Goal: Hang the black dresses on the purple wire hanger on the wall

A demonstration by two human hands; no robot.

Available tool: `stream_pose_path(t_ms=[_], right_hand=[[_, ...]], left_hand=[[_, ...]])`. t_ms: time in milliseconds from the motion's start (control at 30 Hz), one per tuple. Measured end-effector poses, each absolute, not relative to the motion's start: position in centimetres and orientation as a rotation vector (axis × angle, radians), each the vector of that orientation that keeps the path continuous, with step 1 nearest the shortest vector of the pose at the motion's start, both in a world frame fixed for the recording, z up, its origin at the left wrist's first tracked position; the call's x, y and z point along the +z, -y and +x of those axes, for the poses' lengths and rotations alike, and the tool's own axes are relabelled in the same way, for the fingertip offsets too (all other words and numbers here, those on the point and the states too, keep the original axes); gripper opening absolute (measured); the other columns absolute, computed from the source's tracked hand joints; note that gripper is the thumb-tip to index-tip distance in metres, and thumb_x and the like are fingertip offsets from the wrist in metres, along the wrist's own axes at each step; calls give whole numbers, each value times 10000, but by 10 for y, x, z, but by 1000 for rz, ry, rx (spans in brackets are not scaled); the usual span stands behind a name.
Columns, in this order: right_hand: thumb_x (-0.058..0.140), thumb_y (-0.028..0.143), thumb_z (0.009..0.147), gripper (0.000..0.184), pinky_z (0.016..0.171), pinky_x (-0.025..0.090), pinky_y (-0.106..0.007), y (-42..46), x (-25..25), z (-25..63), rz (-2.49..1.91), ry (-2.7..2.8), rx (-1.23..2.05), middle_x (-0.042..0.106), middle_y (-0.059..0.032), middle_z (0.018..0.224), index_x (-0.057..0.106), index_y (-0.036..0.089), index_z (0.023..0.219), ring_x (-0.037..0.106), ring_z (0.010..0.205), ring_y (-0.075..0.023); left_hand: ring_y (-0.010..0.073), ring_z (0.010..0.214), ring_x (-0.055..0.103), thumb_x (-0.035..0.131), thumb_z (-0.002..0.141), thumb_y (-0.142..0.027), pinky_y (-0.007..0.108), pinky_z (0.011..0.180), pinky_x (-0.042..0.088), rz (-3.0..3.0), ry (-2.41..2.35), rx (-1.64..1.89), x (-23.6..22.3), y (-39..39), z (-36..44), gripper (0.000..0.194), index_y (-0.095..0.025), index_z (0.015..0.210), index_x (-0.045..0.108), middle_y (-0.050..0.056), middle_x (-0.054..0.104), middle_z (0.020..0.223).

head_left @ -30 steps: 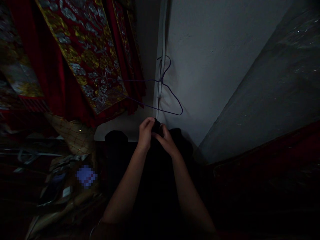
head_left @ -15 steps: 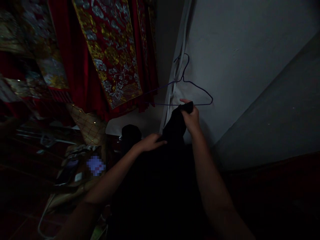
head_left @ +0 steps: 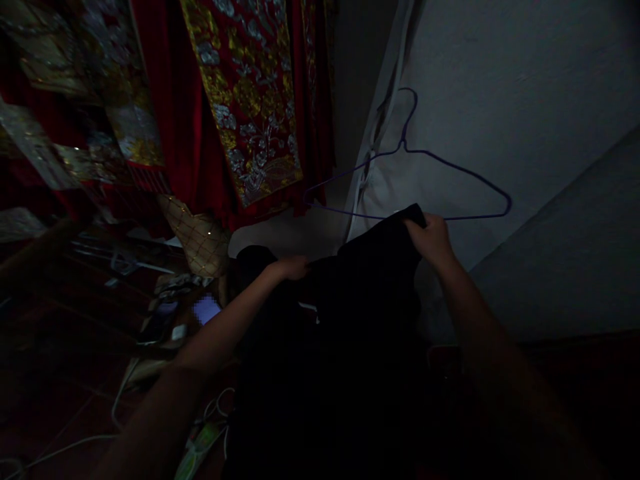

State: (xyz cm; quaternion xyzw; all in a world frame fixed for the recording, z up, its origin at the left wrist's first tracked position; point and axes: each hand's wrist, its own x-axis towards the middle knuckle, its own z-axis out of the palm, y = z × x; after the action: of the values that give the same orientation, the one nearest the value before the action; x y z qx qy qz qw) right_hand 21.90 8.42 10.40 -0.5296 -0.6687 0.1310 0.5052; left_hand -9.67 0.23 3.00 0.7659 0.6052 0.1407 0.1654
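A black garment [head_left: 370, 287] hangs spread between my two hands; its kind is hard to make out in the dark. My right hand [head_left: 433, 240] is closed on its upper right corner. My left hand [head_left: 293, 268] grips its upper edge further left. Just behind the cloth a thin purple wire hanger [head_left: 450, 165] hangs by its hook from the cables at the wall corner. The garment's top overlaps the hanger's lower bar; whether they touch I cannot tell.
Red embroidered cloth [head_left: 250, 107] with gold and silver hangs at upper left. A lit phone-like screen [head_left: 206, 309] and a small white object [head_left: 179, 331] lie on a low surface at left. White cables [head_left: 117, 400] trail over the floor. The grey wall [head_left: 540, 100] rises at right.
My hands have moved apart, stretching the garment's top edge wider. The left hand has closed on the cloth. The view has shifted, and the hanger now appears wider and further right.
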Motion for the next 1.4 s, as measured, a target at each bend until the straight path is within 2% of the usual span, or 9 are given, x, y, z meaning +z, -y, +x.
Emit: stream_pose_path(t_ms=[100,167,300,433,667,933,1167,1300,1400], right_hand=[[670,333,739,343,523,272,-275,-77,111,224,-1312,1610,263,397,37,498,470,198,495,385,530,-120],[681,336,745,355,519,264,-279,-75,112,222,-1329,1595,264,395,37,494,475,194,493,397,531,-120],[676,306,730,288,514,293,-274,-70,110,210,-1297,1537,420,435,38,522,511,191,525,423,527,-124],[667,328,730,307,513,296,-272,-63,106,203,-1282,1512,383,421,39,518,486,205,515,413,528,-131],[675,309,760,314,543,306,-303,-63,110,206,-1275,1557,193,465,5,513,484,212,531,441,551,-152],[632,400,776,359,534,323,-297,-61,96,195,-1243,1564,200,438,8,504,459,226,513,446,539,-163],[632,469,801,350,600,442,-344,-66,83,182,-1220,1608,352,510,-21,547,506,228,582,540,609,-211],[619,373,820,179,821,514,-443,-58,89,183,-1009,1668,376,693,-91,865,653,203,863,652,879,-286],[664,242,789,456,1050,428,-475,-54,108,208,-855,1530,136,602,-146,1339,603,216,1240,533,1282,-301]], left_hand=[[272,1119,664,436,921,-129,398,1002,473,2118,-1923,663,49,-14,-101,389,-160,1255,633,142,717,1182],[241,1104,663,333,944,-98,380,997,474,2073,-1955,1143,70,-21,-102,451,-162,1322,568,133,703,1187],[185,1019,672,359,924,-71,303,954,487,2040,-1650,1871,120,-40,-92,403,-208,1199,619,52,714,1083],[197,1028,668,380,907,-50,302,959,477,2152,-1631,1677,147,-69,-87,388,-190,1113,678,58,725,1065],[256,982,681,436,962,-186,365,927,483,2027,-2014,1253,133,-94,-116,291,-134,984,722,158,736,1043],[254,1074,657,421,856,-30,363,988,457,2029,-1956,1257,138,-110,-115,347,-93,1040,708,187,708,1139],[212,1134,636,358,850,13,337,1039,440,2236,-1567,1592,162,-100,-77,451,-142,1139,669,90,704,1167],[220,1143,632,358,844,19,342,1047,431,2419,-1444,1518,184,-84,-66,450,-151,1123,667,70,710,1142],[222,1093,642,356,838,9,341,1009,451,2537,-1389,1366,192,-73,-79,455,-144,1136,664,71,720,1098]])
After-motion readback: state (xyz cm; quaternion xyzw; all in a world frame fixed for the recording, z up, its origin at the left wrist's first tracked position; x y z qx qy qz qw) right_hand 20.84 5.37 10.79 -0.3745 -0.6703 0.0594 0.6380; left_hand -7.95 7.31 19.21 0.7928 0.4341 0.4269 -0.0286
